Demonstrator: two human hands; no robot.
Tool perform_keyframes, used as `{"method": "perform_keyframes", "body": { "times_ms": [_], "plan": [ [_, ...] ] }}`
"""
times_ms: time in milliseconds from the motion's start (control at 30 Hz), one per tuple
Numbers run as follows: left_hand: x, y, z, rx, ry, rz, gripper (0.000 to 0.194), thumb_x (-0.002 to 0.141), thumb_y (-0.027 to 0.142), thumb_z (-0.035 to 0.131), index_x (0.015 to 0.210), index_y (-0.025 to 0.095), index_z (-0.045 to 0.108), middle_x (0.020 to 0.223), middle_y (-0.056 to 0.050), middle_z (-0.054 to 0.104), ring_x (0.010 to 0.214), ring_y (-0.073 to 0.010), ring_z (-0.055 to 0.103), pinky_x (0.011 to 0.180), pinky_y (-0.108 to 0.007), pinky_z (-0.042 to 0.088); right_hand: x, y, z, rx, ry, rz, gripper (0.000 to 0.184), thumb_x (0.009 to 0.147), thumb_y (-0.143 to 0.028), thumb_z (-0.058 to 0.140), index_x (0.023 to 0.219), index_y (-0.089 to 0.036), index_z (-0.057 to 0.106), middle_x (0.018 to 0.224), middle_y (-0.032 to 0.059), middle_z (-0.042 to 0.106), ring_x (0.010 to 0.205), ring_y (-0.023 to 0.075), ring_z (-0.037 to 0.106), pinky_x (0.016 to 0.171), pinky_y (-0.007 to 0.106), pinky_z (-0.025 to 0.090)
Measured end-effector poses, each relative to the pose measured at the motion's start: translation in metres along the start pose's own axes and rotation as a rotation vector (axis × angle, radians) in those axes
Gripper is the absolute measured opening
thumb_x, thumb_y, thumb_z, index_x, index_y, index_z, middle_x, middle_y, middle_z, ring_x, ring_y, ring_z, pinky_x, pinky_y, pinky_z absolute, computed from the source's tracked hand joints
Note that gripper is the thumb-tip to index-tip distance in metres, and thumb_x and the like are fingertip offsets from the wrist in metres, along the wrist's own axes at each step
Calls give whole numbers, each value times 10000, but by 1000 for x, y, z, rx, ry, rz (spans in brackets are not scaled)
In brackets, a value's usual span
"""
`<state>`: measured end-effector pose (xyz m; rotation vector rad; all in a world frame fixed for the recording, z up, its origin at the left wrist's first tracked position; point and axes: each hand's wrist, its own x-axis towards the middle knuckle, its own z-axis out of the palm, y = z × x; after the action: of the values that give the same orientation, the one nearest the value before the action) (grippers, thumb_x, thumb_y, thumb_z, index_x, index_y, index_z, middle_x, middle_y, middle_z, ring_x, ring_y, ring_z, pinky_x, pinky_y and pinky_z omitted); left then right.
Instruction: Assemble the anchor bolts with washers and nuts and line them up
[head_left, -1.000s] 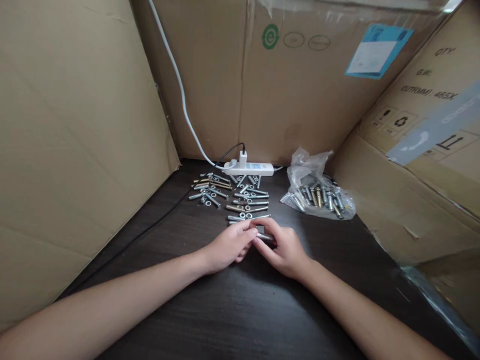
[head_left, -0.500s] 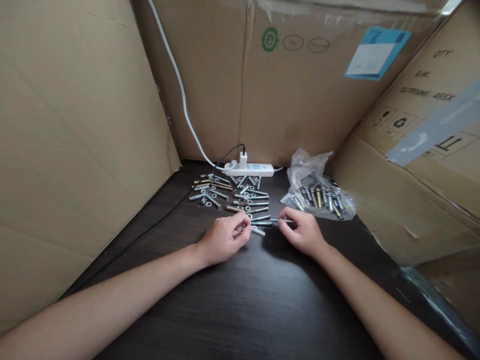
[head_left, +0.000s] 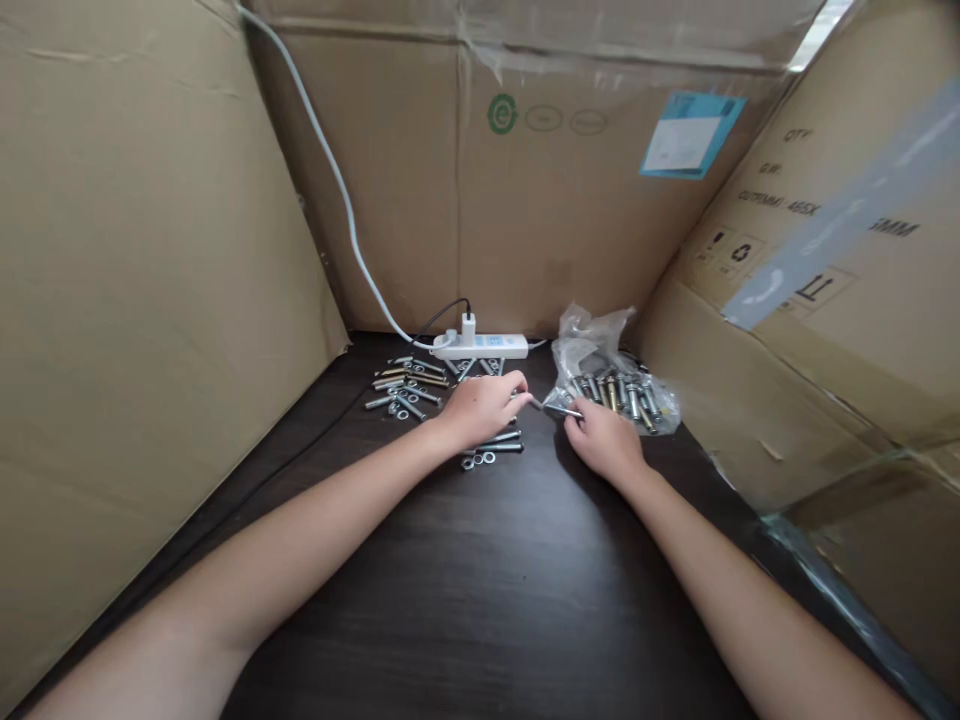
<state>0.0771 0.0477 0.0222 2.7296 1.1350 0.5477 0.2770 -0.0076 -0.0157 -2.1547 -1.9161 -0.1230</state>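
Note:
My right hand (head_left: 606, 440) is closed on the end of a thin metal bolt (head_left: 561, 410) that points left. Facing it, my left hand (head_left: 491, 405) pinches a short grey metal sleeve (head_left: 535, 402), its end close to the bolt's tip; whether they touch I cannot tell. Under and around my left hand lie loose bolts (head_left: 501, 447), sleeves and washers, partly covered by it. Nearest me in that group are a few washers and nuts (head_left: 489, 458). Another cluster of bolts, sleeves and washers (head_left: 409, 390) lies to the left.
Behind my right hand lies a clear plastic bag (head_left: 596, 330) with several assembled anchor bolts (head_left: 634, 395). A white power strip (head_left: 491, 347) with a plugged-in charger stands at the back, its black cable (head_left: 300, 450) running left. Cardboard boxes (head_left: 405, 200) wall the dark table (head_left: 450, 600) on three sides.
My left hand has lifted away from the front of the group with the sleeve that lay there. My right hand still holds the bolt, now tilted. The view has shifted slightly.

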Motion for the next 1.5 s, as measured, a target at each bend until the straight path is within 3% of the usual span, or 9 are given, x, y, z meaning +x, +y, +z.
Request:
{"method": "perform_keyframes", "body": {
  "times_ms": [300, 433, 633, 833, 1033, 1233, 1500],
  "plan": [
    [28, -2, 26, 144, -150, 6, 234, 879, 388, 474, 912, 200, 609, 832, -47, 679, 772, -213, 638, 661, -282, 438, 7, 6, 3, -32, 17, 41, 203, 845, -309, 460, 889, -220, 636, 864, 37, 680, 750, 196, 615, 579, 262, 323],
    [31, 4, 29, 192, -184, 8, 211, 845, 362, 504, 870, 182, 610, 798, -57, 670, 758, -211, 644, 672, -283, 454, 6, 5, 3, -43, 62, 5, 186, 836, -316, 482, 873, -215, 634, 873, 42, 657, 764, 195, 606, 609, 264, 352],
    [31, 9, 27, 241, -169, 0, 218, 849, 329, 493, 955, 162, 582, 861, -93, 668, 796, -244, 652, 692, -326, 480, 5, 3, 6, -57, 134, -67, 147, 795, -309, 532, 827, -197, 622, 859, 79, 617, 774, 227, 585, 641, 299, 376],
    [18, 39, 26, 247, -184, 109, 228, 892, 244, 401, 1028, 162, 564, 939, -89, 663, 830, -239, 651, 726, -353, 500, 7, 8, 8, 66, 214, -90, 147, 772, -212, 500, 867, -201, 612, 842, 59, 594, 734, 207, 558, 657, 299, 378],
    [18, 67, 42, 255, -277, 284, 213, 815, 121, 480, 965, 105, 630, 1007, -136, 639, 899, -252, 625, 802, -383, 493, 12, 18, 10, 293, 281, -119, 185, 757, -167, 450, 852, -197, 605, 758, 25, 551, 711, 188, 533, 695, 285, 392],
    [29, 64, 53, 269, -251, 289, 251, 833, 120, 454, 1018, 88, 622, 1067, -158, 598, 916, -275, 602, 771, -413, 487, 14, 19, 12, 355, 301, -118, 199, 771, -173, 443, 873, -195, 612, 829, 37, 568, 726, 184, 534, 697, 279, 404],
    [27, 55, 56, 282, -132, 246, 285, 870, 105, 398, 1103, 82, 561, 1180, -156, 512, 1031, -255, 509, 828, -361, 430, 13, 16, 10, 352, 323, -185, 216, 788, -164, 435, 904, -186, 616, 878, 59, 606, 803, 204, 550, 780, 307, 394]
  ]
}}
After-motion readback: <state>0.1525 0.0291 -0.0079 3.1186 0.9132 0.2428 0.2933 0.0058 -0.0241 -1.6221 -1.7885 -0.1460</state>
